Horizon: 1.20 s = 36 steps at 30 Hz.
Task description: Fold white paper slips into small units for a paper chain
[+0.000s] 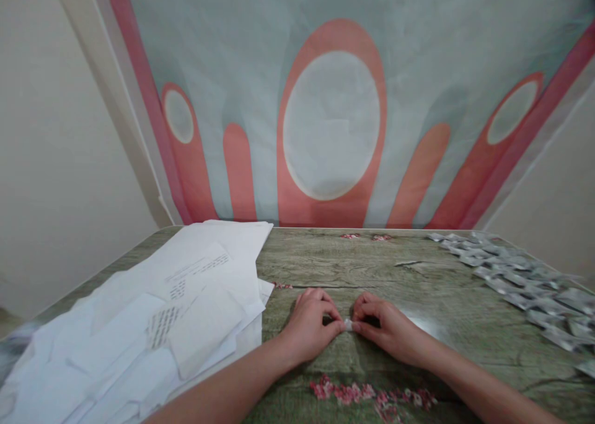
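My left hand (317, 322) and my right hand (382, 326) meet near the middle of the table. Between their fingertips is a small whitish piece (348, 325), which looks like folded or twisted paper. Each hand pinches one end of it, thumb against fingers, just above the wood-patterned tabletop (320, 260). Most of the piece is covered by the fingers, so its full shape does not show. Left of my left hand lies a heap of white paper sheets (204, 325), some printed with text.
Along the right edge lie rows of small grey-white folded pieces (515, 275). Pink flower prints (344, 392) mark the tabletop near my forearms. A wall covering (332, 123) with red and pale blue shapes rises behind the table's back edge.
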Motion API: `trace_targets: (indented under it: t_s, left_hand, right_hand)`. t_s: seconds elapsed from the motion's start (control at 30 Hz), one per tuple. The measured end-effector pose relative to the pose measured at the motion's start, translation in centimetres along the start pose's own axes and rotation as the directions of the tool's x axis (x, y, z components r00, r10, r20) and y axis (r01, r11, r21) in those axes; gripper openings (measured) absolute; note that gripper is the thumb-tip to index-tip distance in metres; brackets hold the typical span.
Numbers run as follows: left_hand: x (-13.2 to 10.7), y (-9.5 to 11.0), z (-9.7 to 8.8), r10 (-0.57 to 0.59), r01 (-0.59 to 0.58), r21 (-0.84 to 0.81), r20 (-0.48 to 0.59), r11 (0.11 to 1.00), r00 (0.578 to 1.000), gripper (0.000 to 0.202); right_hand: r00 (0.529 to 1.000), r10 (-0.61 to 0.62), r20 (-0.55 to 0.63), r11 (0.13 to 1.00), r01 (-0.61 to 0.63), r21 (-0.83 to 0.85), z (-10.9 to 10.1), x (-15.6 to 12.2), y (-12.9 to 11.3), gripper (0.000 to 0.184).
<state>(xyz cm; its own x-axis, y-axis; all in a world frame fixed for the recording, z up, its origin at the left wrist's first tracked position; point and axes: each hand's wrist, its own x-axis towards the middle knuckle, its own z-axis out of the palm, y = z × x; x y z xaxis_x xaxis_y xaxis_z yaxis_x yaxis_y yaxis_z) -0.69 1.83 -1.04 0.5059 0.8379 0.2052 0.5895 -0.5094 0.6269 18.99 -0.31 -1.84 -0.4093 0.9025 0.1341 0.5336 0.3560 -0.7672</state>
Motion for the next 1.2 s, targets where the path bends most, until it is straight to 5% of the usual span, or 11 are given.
trace_targets:
  t_s: [0.37, 1.2]
  left_hand:
    - [-0.3, 0.7, -0.3, 0.046, -0.047, 0.045, 0.009, 0.998, 0.999, 0.008]
    - [0.0, 0.8, 1.1, -0.044, 0.05, 0.06, -0.091, 0.997, 0.995, 0.01]
  right_hand:
    - [1.0, -0.008, -0.021, 1.0, 0.008, -0.005, 0.2, 0.4, 0.5, 0.014]
    - [1.0, -0.008, -0.021, 1.0, 0.008, -0.002, 0.2, 0.5, 0.7, 0.013]
